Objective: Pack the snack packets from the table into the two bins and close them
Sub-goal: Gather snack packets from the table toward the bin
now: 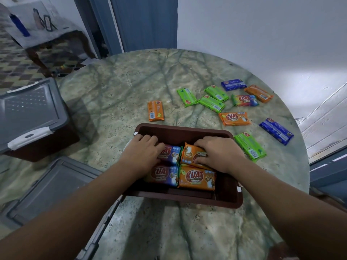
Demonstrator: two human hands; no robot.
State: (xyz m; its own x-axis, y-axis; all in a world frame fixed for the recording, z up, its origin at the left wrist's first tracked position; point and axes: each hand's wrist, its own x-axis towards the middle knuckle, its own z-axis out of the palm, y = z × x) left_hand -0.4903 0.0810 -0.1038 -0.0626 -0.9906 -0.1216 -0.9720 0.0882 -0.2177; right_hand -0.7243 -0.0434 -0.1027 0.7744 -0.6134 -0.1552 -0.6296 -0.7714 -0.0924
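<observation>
Four packets in bin: two purple-ish, two orange, sitting in the open brown bin point(223, 199) by the near edge of the table point(116, 87).
Left hand: left hand point(144, 151) down on the far purple packet point(171, 153), fingers curled over it, looks like pressing or gripping.
Right hand: right hand point(218, 152) clamped over the far orange packet point(193, 152), which sits tilted, one end riding on the near orange packet point(197, 178).
Loose packets: ten or so spread toward the far right edge of the table, green packet point(250, 146) just beside the bin's right wall, lone orange packet point(155, 110) just past its far rim.
Second bin: lidded bin point(37, 117) at the left edge, lid already on.
Spare lid: grey lid point(50, 188) at the near left edge, half off the table by the look of it.
Risk 1: tilted packet left proud, probably stops the lid seating later.
Risk 2: shoving too hard, likely crushed snacks or bin sliding toward the near edge.
Risk 3: elbow catching that overhanging lid, could drop.
Hard to see: fingertips buried among packets, exact grip unclear; bin's left wall behind the forearm; contents of lidded bin not visible.
</observation>
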